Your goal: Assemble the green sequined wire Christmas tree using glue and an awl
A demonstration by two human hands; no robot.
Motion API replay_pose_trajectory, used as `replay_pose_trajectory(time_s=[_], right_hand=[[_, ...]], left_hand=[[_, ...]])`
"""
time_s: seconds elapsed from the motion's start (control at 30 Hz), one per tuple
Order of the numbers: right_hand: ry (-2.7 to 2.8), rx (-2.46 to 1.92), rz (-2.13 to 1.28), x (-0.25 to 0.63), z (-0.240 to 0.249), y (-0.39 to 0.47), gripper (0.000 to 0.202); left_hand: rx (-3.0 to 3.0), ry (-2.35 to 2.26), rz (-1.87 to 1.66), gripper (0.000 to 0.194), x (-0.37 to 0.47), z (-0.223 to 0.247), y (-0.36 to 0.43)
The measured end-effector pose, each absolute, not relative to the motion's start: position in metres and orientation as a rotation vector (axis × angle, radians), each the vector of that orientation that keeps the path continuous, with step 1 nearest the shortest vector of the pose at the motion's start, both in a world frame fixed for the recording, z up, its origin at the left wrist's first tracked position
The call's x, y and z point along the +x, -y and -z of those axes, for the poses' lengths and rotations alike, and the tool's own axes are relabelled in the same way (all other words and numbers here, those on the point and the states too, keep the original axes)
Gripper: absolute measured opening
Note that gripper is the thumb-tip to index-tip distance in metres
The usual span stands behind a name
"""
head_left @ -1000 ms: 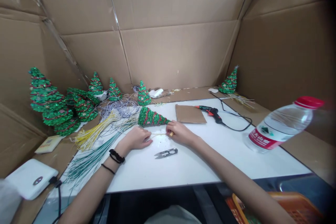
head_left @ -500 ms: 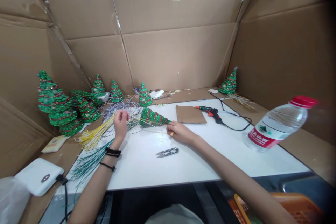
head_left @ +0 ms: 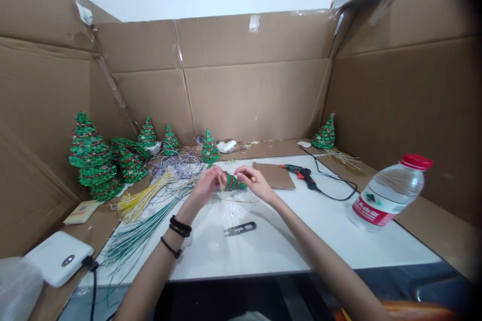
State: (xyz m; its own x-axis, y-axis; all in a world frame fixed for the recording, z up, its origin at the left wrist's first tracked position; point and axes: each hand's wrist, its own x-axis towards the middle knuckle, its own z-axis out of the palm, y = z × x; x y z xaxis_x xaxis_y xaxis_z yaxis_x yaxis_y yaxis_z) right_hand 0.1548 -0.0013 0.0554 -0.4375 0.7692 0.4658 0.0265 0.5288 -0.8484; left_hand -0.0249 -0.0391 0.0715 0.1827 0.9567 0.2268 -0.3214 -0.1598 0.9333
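A small green tree with red garland (head_left: 235,181) lies on its side on the white board, partly hidden by my hands. My left hand (head_left: 208,183) is at its wide end, fingers closed on a thin pale yellow strand (head_left: 221,183) that hangs down toward the board. At the narrow end, my right hand (head_left: 255,181) is closed, with a small yellowish piece showing between the fingers; what that piece is stays too small to name. Black-handled thread snips (head_left: 241,229) lie just in front of both hands.
Green trees (head_left: 88,155) crowd the left, near yellow strands (head_left: 146,194), green strands (head_left: 141,235) and tangled wire (head_left: 176,164). A glue gun (head_left: 301,174) and cardboard square (head_left: 278,176) lie right of centre. A water bottle (head_left: 387,193) stands at the right; a white device (head_left: 60,258) lies left.
My left hand has moved right, from above the strand bundles to the tree, bringing the strand along. My right hand stays near the tree's tip. The camera view has tilted up.
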Motion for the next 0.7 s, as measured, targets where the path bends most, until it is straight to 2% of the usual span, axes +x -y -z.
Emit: replay_pose_trajectory(time_s=[0.17,0.5,0.7], right_hand=[[1.899,-0.610,-1.184,0.156,-0.046,0.007,0.028],[1.925,-0.654,-1.376,0.164,-0.042,0.003,0.034],[1.861,-0.641,-1.357,0.165,-0.034,-0.005,0.037]], left_hand=[[1.181,-0.797,-0.996,0.044,0.009,-0.031,0.048],[0.974,-0.714,-1.073,0.042,0.015,-0.017,0.053],[0.932,-0.738,-1.047,0.039,0.017,-0.017,0.053]])
